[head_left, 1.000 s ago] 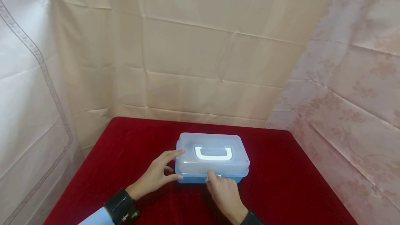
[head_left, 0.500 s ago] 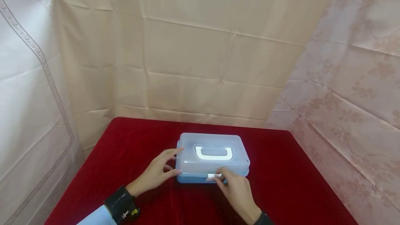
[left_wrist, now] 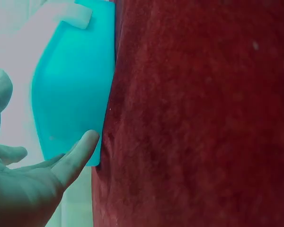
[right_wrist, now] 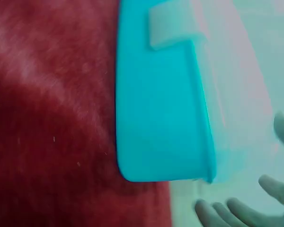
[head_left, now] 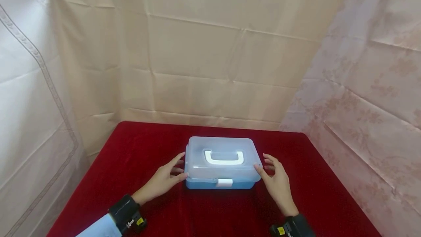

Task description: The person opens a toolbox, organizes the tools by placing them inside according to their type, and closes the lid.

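Observation:
A plastic storage box sits on the red cloth, its blue base (head_left: pixel 200 185) under a translucent lid (head_left: pixel 197 156). On top the white handle (head_left: pixel 223 162) lies folded flat. The white latch (head_left: pixel 224 183) lies over the seam at the front. My left hand (head_left: pixel 161 184) is at the box's left end, fingers spread and thumb at the front corner. My right hand (head_left: pixel 277 184) is at the right end, its fingers spread too, with the thumb by the lid's front corner. The right wrist view shows those fingers loosely extended around the end. Neither hand grips the box.
Red cloth (head_left: pixel 141 149) covers the table around the box. A beige cloth (head_left: pixel 197 46) hangs behind the table. White cloth (head_left: pixel 29 101) hangs at the left and patterned cloth (head_left: pixel 371 101) at the right. Each wrist wears a black band.
My right hand has left the front latch and moved to the box's right end. The latch is now uncovered, flat against the front. My left hand has stayed at the left end.

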A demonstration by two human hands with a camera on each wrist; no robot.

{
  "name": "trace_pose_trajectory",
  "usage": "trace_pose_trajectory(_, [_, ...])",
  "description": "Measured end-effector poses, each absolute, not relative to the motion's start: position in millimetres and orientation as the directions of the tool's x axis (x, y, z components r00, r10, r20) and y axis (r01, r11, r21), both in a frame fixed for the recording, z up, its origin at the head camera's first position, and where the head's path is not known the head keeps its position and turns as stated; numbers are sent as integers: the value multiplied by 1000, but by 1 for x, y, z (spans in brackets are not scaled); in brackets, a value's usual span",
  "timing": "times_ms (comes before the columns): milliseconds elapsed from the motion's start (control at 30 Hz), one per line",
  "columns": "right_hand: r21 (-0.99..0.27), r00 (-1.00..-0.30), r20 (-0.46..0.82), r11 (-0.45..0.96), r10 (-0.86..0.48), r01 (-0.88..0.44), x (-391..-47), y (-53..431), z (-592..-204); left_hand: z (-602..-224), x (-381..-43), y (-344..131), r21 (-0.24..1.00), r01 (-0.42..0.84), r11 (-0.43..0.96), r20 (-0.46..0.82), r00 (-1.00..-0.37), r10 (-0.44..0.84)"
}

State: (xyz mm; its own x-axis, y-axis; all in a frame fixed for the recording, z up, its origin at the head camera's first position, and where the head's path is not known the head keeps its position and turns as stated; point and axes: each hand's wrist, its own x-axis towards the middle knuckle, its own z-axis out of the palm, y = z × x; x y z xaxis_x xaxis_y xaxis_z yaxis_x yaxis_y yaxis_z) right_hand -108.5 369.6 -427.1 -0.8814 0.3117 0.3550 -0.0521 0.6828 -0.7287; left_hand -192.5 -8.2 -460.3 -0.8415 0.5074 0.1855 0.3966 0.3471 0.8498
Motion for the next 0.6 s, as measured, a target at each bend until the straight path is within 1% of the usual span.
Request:
trace_pose_trajectory(100, [-830,-952,152,557,264,22,-113,377,-431,-462,-192,-6,856,409,317,191,-819,542])
trace_pose_trajectory(200, [-889,-976,47,455,212,56,-116,378,-438,-464,-191,-6,857,421,297,199,-802,564])
trace_pose_trajectory(333, [-915,-991,17,401,134,39,-118,377,-452,-464,-188,-6,851,428,305,199,-800,566])
trace_pose_trajectory(467, [-898,-993,25,440,119,30,-118,377,-460,-462,-185,-3,827,455,329,213,-797,566])
trace_pose_trajectory(600, [-874,-992,49,486,120,16,-118,373,-456,-456,-183,-4,779,509,366,256,-791,555])
